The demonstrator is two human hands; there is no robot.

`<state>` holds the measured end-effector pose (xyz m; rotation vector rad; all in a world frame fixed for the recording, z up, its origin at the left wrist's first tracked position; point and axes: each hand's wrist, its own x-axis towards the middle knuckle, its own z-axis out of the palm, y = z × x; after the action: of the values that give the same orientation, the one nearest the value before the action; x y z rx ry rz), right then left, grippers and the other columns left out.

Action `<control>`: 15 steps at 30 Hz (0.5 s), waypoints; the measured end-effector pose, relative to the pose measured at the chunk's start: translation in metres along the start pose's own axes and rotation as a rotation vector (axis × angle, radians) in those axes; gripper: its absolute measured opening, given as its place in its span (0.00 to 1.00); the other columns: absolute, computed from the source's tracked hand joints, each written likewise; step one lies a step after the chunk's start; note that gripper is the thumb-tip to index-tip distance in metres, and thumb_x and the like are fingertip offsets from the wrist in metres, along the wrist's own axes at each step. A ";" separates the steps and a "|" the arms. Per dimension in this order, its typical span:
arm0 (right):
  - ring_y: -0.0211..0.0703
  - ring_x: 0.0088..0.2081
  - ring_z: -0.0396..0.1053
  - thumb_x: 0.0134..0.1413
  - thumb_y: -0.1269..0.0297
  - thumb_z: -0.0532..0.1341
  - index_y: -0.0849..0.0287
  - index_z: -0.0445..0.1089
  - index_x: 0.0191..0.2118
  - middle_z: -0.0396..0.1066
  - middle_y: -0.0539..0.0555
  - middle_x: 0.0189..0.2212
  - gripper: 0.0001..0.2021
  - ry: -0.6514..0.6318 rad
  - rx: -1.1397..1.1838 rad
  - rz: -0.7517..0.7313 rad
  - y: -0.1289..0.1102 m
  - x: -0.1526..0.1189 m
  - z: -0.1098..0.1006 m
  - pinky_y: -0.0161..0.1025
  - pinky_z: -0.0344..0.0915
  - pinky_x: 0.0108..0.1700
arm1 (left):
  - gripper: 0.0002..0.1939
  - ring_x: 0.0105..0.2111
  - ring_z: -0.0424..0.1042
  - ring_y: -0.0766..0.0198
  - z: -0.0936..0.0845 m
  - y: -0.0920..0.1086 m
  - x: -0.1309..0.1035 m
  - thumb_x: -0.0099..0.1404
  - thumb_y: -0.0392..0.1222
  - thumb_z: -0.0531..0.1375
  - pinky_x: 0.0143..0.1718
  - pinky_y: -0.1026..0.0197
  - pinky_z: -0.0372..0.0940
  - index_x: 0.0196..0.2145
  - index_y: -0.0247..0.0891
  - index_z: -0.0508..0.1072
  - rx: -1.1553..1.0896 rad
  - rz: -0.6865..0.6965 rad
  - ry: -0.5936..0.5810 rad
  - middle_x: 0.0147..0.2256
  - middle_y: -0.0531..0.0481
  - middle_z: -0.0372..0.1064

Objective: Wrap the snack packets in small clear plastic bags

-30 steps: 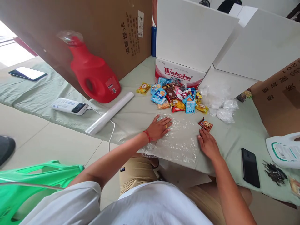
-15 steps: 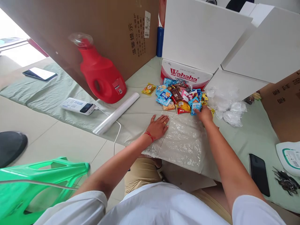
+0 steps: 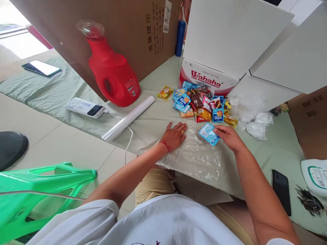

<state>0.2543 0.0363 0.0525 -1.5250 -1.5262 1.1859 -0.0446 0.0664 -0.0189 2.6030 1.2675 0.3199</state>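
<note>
A pale green cloth covers the counter (image 3: pixel 263 156), which runs across the frame above a tiled floor. A large brown cardboard box (image 3: pixel 122 34) stands at the upper left, and a white box (image 3: pixel 230 37) fills much of the upper right. The red jug (image 3: pixel 112 71) stands against the cardboard, left of centre. At the centre, a sheet of clear film (image 3: pixel 196 156) lies crinkled at the counter's near edge. Just above it sits a pile of wrapped snacks (image 3: pixel 195 100); the clear roll (image 3: pixel 129 117) lies slantwise to the left.

The left hand (image 3: pixel 175 136) rests palm down on the film's left part, its fingers slightly spread and gripping nothing visible. The right hand (image 3: pixel 230 136) comes in from the right, its fingers pinching a blue packet (image 3: pixel 208 133) by its right side. The packet extends leftward from those fingers, over the film's upper right, its long axis slanting from upper left to lower right. The left fingers are near but apart from it; whether it touches the film, I cannot tell.
</note>
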 end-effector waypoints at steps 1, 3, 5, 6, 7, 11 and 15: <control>0.43 0.35 0.71 0.54 0.44 0.67 0.58 0.79 0.44 0.78 0.53 0.36 0.22 -0.075 0.002 0.026 -0.003 -0.002 0.011 0.40 0.68 0.41 | 0.28 0.72 0.53 0.53 0.000 0.000 0.000 0.77 0.48 0.44 0.71 0.31 0.37 0.70 0.43 0.59 0.001 0.000 -0.001 0.72 0.47 0.53; 0.44 0.35 0.71 0.55 0.43 0.66 0.58 0.79 0.44 0.78 0.53 0.36 0.22 -0.184 -0.024 0.052 -0.002 -0.003 0.032 0.41 0.68 0.41 | 0.28 0.71 0.53 0.52 0.000 0.001 0.000 0.77 0.48 0.43 0.71 0.31 0.38 0.70 0.43 0.60 0.006 0.001 -0.003 0.72 0.47 0.53; 0.45 0.35 0.71 0.60 0.44 0.62 0.58 0.79 0.44 0.77 0.54 0.36 0.22 -0.229 -0.120 0.016 0.005 0.000 0.052 0.42 0.68 0.41 | 0.28 0.71 0.53 0.52 -0.001 0.001 0.000 0.77 0.48 0.44 0.71 0.31 0.39 0.70 0.43 0.60 0.012 0.002 -0.002 0.72 0.47 0.53; 0.46 0.37 0.71 0.61 0.46 0.61 0.58 0.79 0.45 0.77 0.55 0.36 0.21 -0.212 -0.211 -0.029 0.009 0.001 0.059 0.43 0.68 0.42 | 0.28 0.71 0.53 0.52 -0.001 0.001 0.000 0.77 0.48 0.44 0.71 0.31 0.39 0.69 0.43 0.60 0.015 0.003 0.000 0.71 0.47 0.53; 0.48 0.39 0.71 0.61 0.48 0.61 0.58 0.79 0.45 0.77 0.56 0.37 0.19 -0.170 -0.321 -0.087 0.014 0.002 0.066 0.45 0.68 0.45 | 0.27 0.71 0.53 0.52 -0.001 0.001 0.000 0.77 0.48 0.44 0.71 0.31 0.39 0.69 0.44 0.60 0.018 0.003 0.003 0.71 0.47 0.54; 0.52 0.47 0.70 0.61 0.56 0.62 0.59 0.78 0.47 0.75 0.60 0.43 0.15 0.090 -0.660 -0.271 0.024 0.008 0.070 0.48 0.65 0.54 | 0.27 0.71 0.53 0.53 0.000 0.000 -0.001 0.77 0.48 0.44 0.71 0.32 0.39 0.69 0.44 0.61 0.022 0.004 0.012 0.71 0.46 0.54; 0.57 0.53 0.65 0.65 0.60 0.56 0.64 0.72 0.57 0.72 0.64 0.50 0.20 0.343 -0.791 -0.257 0.016 0.029 0.050 0.52 0.62 0.57 | 0.27 0.71 0.53 0.53 0.003 -0.001 -0.001 0.77 0.48 0.44 0.71 0.32 0.38 0.69 0.44 0.61 0.018 0.012 0.021 0.71 0.46 0.54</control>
<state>0.2119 0.0566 0.0156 -1.8046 -1.9734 0.1296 -0.0451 0.0664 -0.0217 2.6296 1.2677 0.3404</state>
